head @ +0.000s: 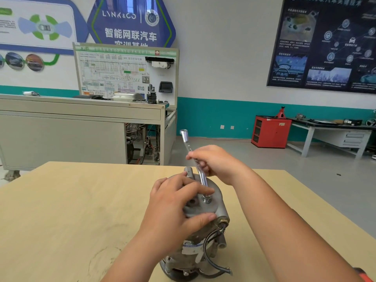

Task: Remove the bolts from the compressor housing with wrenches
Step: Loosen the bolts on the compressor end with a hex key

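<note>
A person is working at a pale wooden table (81,200), seen from above their own hands. The left hand (175,208) is gripping the top of the compressor housing (213,209), with its fingers curled over the grey metal cap and its thumb pressing against the near side. The housing is standing upright on the table directly under this hand. A black cable (206,251) is looping down the housing's side below the left thumb.

Just beyond and to the right of the left hand, the right hand (213,161) is closed around the shaft of a shiny L-shaped socket wrench (185,139). The wrench's lower end is sitting on a bolt (206,200) in the cap, right beside the left fingertips, and its upper end is sticking up past the right hand.

Far beyond both hands, a workshop classroom is showing. To the left, a grey training bench (81,115) is carrying a wiring diagram board (126,74), under a blue hexagonal wall sign (130,21). To the right, a red cabinet (270,132) is standing beside a grey workbench (335,129), under a dark poster (325,43). A teal band (213,117) is running along the base of the white wall.
</note>
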`<move>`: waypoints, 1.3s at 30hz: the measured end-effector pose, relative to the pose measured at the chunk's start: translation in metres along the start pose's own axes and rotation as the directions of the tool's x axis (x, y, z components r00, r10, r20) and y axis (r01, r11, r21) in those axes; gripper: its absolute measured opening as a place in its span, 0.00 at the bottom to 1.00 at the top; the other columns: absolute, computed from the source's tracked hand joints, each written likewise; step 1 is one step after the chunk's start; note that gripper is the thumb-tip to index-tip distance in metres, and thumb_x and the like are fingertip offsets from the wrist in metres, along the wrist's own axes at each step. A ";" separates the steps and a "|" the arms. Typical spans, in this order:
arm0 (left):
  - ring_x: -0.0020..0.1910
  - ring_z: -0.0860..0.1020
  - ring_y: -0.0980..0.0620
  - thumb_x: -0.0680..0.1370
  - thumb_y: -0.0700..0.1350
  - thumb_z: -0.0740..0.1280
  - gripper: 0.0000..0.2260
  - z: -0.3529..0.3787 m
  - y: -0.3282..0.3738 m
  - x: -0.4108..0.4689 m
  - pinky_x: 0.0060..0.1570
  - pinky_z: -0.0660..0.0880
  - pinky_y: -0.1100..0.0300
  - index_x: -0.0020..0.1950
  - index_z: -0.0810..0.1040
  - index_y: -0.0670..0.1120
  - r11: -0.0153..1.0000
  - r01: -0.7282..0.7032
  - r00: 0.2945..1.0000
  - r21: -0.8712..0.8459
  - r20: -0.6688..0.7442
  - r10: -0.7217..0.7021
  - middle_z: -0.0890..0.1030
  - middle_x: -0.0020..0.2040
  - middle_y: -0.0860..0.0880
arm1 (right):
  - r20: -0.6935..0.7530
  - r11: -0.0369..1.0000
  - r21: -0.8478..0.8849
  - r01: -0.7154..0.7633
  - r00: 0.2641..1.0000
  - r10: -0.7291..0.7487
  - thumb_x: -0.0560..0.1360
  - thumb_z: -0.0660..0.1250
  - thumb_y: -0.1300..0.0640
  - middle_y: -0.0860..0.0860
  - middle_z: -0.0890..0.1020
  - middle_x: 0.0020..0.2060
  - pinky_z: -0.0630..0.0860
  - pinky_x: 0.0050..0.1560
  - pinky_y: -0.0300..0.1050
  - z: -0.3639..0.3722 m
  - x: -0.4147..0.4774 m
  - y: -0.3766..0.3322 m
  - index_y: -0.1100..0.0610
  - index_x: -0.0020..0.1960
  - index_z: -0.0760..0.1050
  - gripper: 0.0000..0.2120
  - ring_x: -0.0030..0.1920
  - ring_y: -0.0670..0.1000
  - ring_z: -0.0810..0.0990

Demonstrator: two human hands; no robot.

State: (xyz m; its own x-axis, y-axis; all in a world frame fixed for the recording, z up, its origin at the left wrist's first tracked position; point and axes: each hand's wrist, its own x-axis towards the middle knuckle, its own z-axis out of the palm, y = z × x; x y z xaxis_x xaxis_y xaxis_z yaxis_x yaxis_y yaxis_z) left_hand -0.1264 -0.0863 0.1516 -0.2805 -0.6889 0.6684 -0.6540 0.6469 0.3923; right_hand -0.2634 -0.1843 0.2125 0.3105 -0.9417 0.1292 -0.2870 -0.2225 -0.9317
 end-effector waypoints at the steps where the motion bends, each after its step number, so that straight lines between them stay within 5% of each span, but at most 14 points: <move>1: 0.57 0.64 0.69 0.65 0.69 0.63 0.18 -0.001 0.001 0.000 0.62 0.50 0.72 0.54 0.67 0.72 1.000 0.011 1.000 0.014 0.005 -0.011 0.73 0.52 0.64 | -0.016 0.987 0.162 -0.005 1.000 0.007 0.78 0.61 0.57 0.43 0.66 0.18 0.59 0.24 0.35 -0.003 -0.003 0.005 0.56 0.42 0.76 0.08 0.20 0.42 0.62; 5: 0.57 0.62 0.77 0.66 0.61 0.75 0.37 -0.003 0.003 -0.001 0.60 0.49 0.77 0.66 0.55 0.70 0.998 0.065 0.998 -0.013 0.006 -0.065 0.72 0.53 0.68 | -0.121 0.661 0.749 0.049 0.991 0.064 0.78 0.59 0.58 0.45 0.64 0.18 0.62 0.28 0.35 -0.013 -0.017 0.029 0.54 0.41 0.70 0.07 0.19 0.41 0.62; 7: 0.55 0.58 0.81 0.66 0.59 0.76 0.41 -0.002 0.002 -0.002 0.59 0.48 0.80 0.68 0.50 0.68 0.998 0.068 0.998 -0.013 0.003 -0.068 0.71 0.52 0.70 | -0.159 0.424 0.900 0.104 0.983 0.095 0.77 0.58 0.58 0.45 0.64 0.18 0.62 0.28 0.35 -0.018 -0.028 0.035 0.53 0.42 0.71 0.07 0.19 0.41 0.61; 9: 0.55 0.56 0.82 0.66 0.60 0.75 0.41 -0.001 0.001 -0.002 0.58 0.47 0.81 0.68 0.49 0.68 0.997 0.071 0.997 0.002 0.001 -0.071 0.70 0.52 0.71 | -0.234 0.328 0.927 0.184 0.965 0.121 0.77 0.59 0.56 0.45 0.64 0.19 0.61 0.27 0.34 -0.023 -0.045 0.036 0.52 0.41 0.72 0.07 0.20 0.40 0.62; 14: 0.56 0.58 0.79 0.66 0.63 0.73 0.40 0.001 -0.001 -0.001 0.60 0.51 0.74 0.67 0.49 0.69 0.997 0.075 0.997 0.010 0.006 -0.075 0.70 0.53 0.71 | -0.492 0.502 0.752 0.428 0.871 -0.005 0.70 0.63 0.50 0.48 0.79 0.29 0.70 0.26 0.32 -0.016 -0.114 0.033 0.51 0.37 0.74 0.06 0.29 0.44 0.78; 17: 0.56 0.58 0.79 0.67 0.62 0.74 0.39 0.002 -0.001 -0.002 0.59 0.50 0.77 0.67 0.50 0.70 0.998 0.069 0.998 -0.002 -0.012 -0.069 0.70 0.53 0.70 | -0.572 0.769 0.405 0.495 0.793 -0.209 0.70 0.62 0.40 0.53 0.85 0.37 0.72 0.30 0.31 0.002 -0.155 0.033 0.48 0.42 0.82 0.15 0.38 0.50 0.85; 20: 0.56 0.60 0.79 0.66 0.64 0.72 0.34 0.001 -0.001 -0.002 0.62 0.52 0.72 0.65 0.56 0.70 0.999 0.045 0.998 -0.004 -0.039 -0.045 0.71 0.54 0.69 | -0.522 0.880 0.146 0.452 0.791 -0.320 0.59 0.68 0.27 0.49 0.86 0.41 0.73 0.39 0.27 0.022 -0.172 0.032 0.43 0.50 0.82 0.27 0.43 0.50 0.85; 23: 0.58 0.64 0.73 0.65 0.67 0.66 0.29 0.000 0.001 -0.002 0.67 0.57 0.60 0.63 0.60 0.71 0.999 0.033 0.999 0.005 -0.035 -0.033 0.73 0.56 0.68 | -0.421 0.924 0.177 0.339 0.875 -0.240 0.48 0.72 0.25 0.43 0.85 0.42 0.76 0.55 0.38 0.033 -0.174 0.038 0.44 0.50 0.82 0.36 0.46 0.45 0.84; 25: 0.62 0.67 0.64 0.66 0.68 0.65 0.27 -0.001 0.002 -0.002 0.68 0.58 0.56 0.63 0.61 0.70 1.000 0.029 0.999 0.009 -0.030 -0.029 0.74 0.58 0.65 | -0.411 0.926 0.115 0.359 0.866 -0.285 0.50 0.70 0.24 0.42 0.85 0.45 0.75 0.56 0.39 0.040 -0.173 0.039 0.36 0.52 0.79 0.33 0.49 0.45 0.83; 28: 0.60 0.63 0.70 0.66 0.69 0.64 0.24 0.000 0.000 -0.002 0.67 0.54 0.64 0.60 0.62 0.71 1.000 0.009 1.000 0.026 -0.027 -0.008 0.74 0.58 0.62 | -0.411 0.925 0.026 0.379 0.848 -0.336 0.53 0.69 0.25 0.40 0.85 0.44 0.75 0.53 0.32 0.045 -0.177 0.035 0.30 0.53 0.75 0.29 0.48 0.44 0.83; 31: 0.58 0.57 0.78 0.66 0.70 0.60 0.20 0.001 -0.002 -0.003 0.63 0.51 0.70 0.57 0.67 0.71 1.000 -0.009 1.000 0.025 -0.024 0.009 0.72 0.54 0.64 | -0.421 0.931 -0.076 0.356 0.835 -0.354 0.59 0.71 0.40 0.38 0.84 0.41 0.73 0.49 0.27 0.043 -0.181 0.031 0.28 0.50 0.75 0.20 0.45 0.40 0.83; 35: 0.57 0.60 0.77 0.67 0.69 0.61 0.19 0.003 -0.003 -0.003 0.62 0.54 0.69 0.56 0.71 0.68 1.000 -0.023 0.998 0.012 -0.050 0.024 0.74 0.53 0.62 | -0.369 0.927 -0.174 0.333 0.850 -0.375 0.59 0.66 0.37 0.37 0.84 0.41 0.75 0.49 0.30 0.038 -0.187 0.029 0.28 0.52 0.74 0.21 0.44 0.39 0.83; 37: 0.56 0.62 0.75 0.67 0.68 0.61 0.20 0.004 -0.003 -0.003 0.61 0.56 0.66 0.56 0.75 0.65 1.000 -0.025 0.998 0.010 -0.059 0.026 0.75 0.52 0.61 | -0.350 0.931 -0.092 0.354 0.863 -0.363 0.58 0.69 0.32 0.43 0.85 0.39 0.77 0.42 0.30 0.031 -0.183 0.027 0.34 0.51 0.79 0.21 0.39 0.42 0.84; 39: 0.54 0.65 0.70 0.67 0.68 0.62 0.21 0.004 -0.003 -0.003 0.62 0.57 0.64 0.56 0.79 0.61 1.000 -0.016 0.998 0.008 -0.065 0.017 0.76 0.51 0.60 | -0.410 0.897 0.197 0.395 0.864 -0.291 0.60 0.72 0.36 0.52 0.84 0.32 0.74 0.29 0.31 0.020 -0.170 0.032 0.45 0.46 0.84 0.20 0.29 0.45 0.81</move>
State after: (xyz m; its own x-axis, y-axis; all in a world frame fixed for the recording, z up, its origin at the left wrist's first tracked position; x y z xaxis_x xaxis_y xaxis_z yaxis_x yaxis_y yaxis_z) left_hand -0.1267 -0.0872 0.1460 -0.2456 -0.6553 0.7143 -0.6552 0.6553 0.3759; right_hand -0.3070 -0.0262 0.1540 -0.0200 -0.8529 0.5217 0.0437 -0.5220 -0.8518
